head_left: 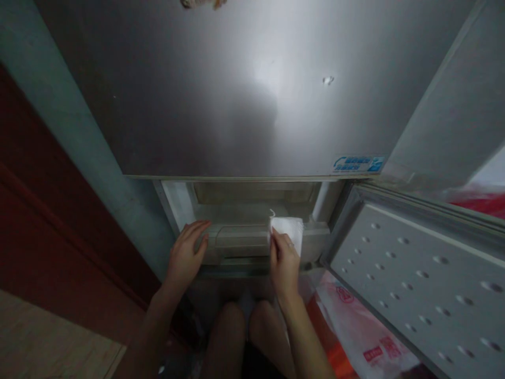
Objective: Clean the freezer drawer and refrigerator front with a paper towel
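One white cloth (293, 228), lower right of centre, is clamped in the fingers of the right hand (285, 259); left hand (185, 253): thumb and fingers apart.

Pretty dim shot, kinda greyish. Big soft glare patch (268, 71) on the door (177, 105), with a fuzzy dark shadow (254, 116) right below it. The cloth (291, 227) is one of the brighter bits, the legs (226, 337) sink into murk, sticker (358, 163) lettering's smeary, and stuff stretches out toward the edges, wide-lens style.
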Tool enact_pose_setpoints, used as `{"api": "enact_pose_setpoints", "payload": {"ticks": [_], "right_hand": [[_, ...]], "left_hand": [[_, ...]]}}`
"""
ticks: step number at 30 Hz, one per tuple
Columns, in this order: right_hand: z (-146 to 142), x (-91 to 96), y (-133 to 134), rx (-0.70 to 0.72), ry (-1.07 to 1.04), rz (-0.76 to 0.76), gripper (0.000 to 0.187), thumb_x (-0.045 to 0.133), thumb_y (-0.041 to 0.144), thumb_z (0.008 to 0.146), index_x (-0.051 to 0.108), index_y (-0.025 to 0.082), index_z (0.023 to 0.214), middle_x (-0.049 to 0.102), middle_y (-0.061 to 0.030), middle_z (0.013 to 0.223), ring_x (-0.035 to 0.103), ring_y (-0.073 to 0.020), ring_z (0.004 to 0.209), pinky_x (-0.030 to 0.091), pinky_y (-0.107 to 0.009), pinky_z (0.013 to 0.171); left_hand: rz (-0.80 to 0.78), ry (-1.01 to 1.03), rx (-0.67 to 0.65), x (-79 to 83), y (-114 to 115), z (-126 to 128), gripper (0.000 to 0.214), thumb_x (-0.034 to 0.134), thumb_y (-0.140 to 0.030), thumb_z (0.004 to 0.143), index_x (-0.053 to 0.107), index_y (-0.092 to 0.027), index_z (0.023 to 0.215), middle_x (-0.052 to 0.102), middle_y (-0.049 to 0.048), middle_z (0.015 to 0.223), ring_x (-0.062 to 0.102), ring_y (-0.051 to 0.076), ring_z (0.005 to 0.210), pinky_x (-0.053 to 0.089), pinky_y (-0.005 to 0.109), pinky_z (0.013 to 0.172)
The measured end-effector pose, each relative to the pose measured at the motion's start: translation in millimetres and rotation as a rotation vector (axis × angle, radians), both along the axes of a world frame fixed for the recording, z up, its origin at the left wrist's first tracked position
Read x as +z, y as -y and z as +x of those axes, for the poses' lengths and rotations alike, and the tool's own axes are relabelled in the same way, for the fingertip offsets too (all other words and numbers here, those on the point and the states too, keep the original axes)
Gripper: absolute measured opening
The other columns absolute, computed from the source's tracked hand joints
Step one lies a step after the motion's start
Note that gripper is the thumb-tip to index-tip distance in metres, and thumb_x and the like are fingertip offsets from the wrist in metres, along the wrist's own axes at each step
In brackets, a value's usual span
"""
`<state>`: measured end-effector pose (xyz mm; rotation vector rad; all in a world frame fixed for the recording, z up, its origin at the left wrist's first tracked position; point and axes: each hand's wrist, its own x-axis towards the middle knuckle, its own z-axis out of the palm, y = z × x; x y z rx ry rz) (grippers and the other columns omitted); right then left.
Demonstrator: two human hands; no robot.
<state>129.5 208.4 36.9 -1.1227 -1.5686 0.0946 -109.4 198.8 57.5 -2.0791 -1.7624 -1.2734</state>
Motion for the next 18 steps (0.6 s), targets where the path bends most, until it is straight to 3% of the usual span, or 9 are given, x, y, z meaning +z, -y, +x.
{"api": "enact_pose_setpoints", "payload": {"ticks": [5, 9, 13, 18], "right_hand": [[-63, 2.0, 4, 0.103, 0.186, -0.038, 0.042, 0.035, 0.013, 0.095, 0.060, 0.016, 0.129, 0.068, -0.0094, 0.094, 0.062, -0.0201, 0.084, 0.049, -0.031, 0.075], [-95, 8.4, 3, 0.151, 0.347, -0.066, 0.045, 0.039, 0.009, 0.092, 0.057, 0.016, 0.133, 0.068, -0.0086, 0.093, 0.062, -0.0203, 0.081, 0.050, -0.030, 0.069], [-95, 10.2, 2, 0.158, 0.408, -0.050, 0.047, 0.041, 0.009, 0.091, 0.057, 0.019, 0.134, 0.068, -0.0074, 0.092, 0.062, -0.0190, 0.079, 0.050, -0.027, 0.066], [-60, 1.4, -1, 0.131, 0.294, -0.014, 0.047, 0.041, 0.009, 0.091, 0.058, 0.018, 0.134, 0.067, -0.0083, 0.092, 0.062, -0.0186, 0.079, 0.051, -0.028, 0.071]], "left_hand": [[-0.004, 0.002, -0.010, -0.3, -1, -1, 0.036, 0.041, -0.032, 0.094, 0.064, -0.017, 0.118, 0.067, 0.0104, 0.124, 0.058, 0.025, 0.122, 0.033, 0.052, 0.116], [-0.018, 0.029, -0.020, -1.3, -1, 1, 0.040, 0.041, -0.033, 0.094, 0.060, -0.012, 0.123, 0.064, 0.0145, 0.129, 0.055, 0.028, 0.125, 0.033, 0.054, 0.115], [-0.019, 0.127, 0.004, -3.5, 2, 6, 0.041, 0.040, -0.031, 0.094, 0.050, -0.014, 0.130, 0.058, 0.0161, 0.134, 0.052, 0.028, 0.128, 0.039, 0.053, 0.111], [0.049, 0.134, 0.007, -11.0, 2, 9, 0.034, 0.037, -0.028, 0.096, 0.051, -0.020, 0.126, 0.059, 0.0129, 0.131, 0.052, 0.026, 0.129, 0.035, 0.051, 0.115]]}}
